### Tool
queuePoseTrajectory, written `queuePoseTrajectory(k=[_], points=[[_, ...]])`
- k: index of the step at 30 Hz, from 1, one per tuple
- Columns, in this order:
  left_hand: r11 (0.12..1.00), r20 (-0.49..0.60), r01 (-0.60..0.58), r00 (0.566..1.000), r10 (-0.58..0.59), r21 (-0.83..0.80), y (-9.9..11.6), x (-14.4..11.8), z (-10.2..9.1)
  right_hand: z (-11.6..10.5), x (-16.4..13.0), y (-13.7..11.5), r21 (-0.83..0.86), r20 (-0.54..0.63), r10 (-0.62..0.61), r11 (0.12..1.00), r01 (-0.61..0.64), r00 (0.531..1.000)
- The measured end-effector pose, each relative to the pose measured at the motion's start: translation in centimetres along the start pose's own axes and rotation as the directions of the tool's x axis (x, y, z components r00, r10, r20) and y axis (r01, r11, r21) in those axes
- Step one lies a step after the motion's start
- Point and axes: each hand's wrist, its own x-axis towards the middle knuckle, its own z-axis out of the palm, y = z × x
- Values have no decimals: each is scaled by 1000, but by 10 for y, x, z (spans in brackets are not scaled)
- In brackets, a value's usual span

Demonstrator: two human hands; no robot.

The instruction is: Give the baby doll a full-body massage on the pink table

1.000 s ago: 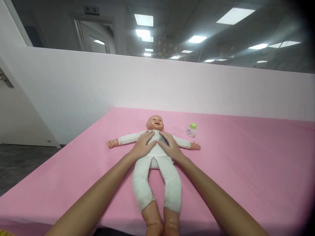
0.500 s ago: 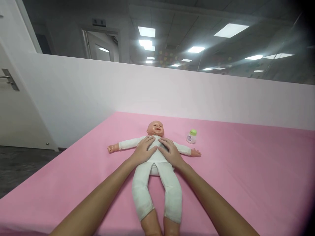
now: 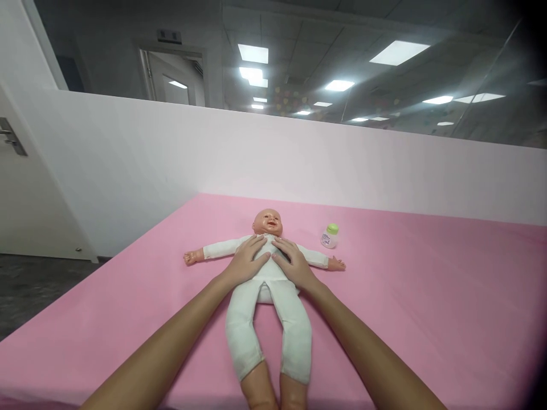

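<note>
A pink sheet [image 3: 427, 296] covers the whole lower half of the frame, its far edge running against a pale partition wall [image 3: 299, 154] across the middle. Above that wall, in the upper half, a dark ceiling with lit panels shows, and a door with a handle [image 3: 11, 136] stands at the far left edge.

A baby doll [image 3: 267, 310] in a white suit lies on its back in the lower centre of the frame, head toward the wall, arms spread out to either side, bare feet at the bottom edge. Two bare forearms come up from the bottom corners to meet on its chest. The left hand [image 3: 248, 263] lies flat on the doll's chest, fingers spread and loose, pressing rather than gripping. The right hand [image 3: 293, 265] lies flat just beside it on the other half of the chest, fingers likewise extended, clasping nothing; the two sets of fingertips nearly meet below the doll's chin.

A small bottle with a green cap [image 3: 329, 236] stands upright on the sheet, just right of the doll's head and near its outstretched arm
</note>
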Motion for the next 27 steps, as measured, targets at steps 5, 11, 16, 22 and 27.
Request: queuePoseTrajectory(k=[5,11,16,22,27], points=[[1000,3,1,1000,-1,-5,1,0,-1,1,-1,-1,2,-18,-4,1000,4,1000],[1000,3,-2,1000,2,-16,0,-1,-1,0,-1,-2,10,7,23,1000,-23,1000],[1000,16,-4,1000,4,-17,-1,-1,-1,-1,-2,-6,27,12,36,999,-37,999],[999,16,-28,999,28,-35,-4,-1,-2,0,-1,-5,63,0,66,996,-66,998],[998,14,-32,999,33,-47,-5,-1,-2,0,0,0,74,-4,62,995,-62,998]])
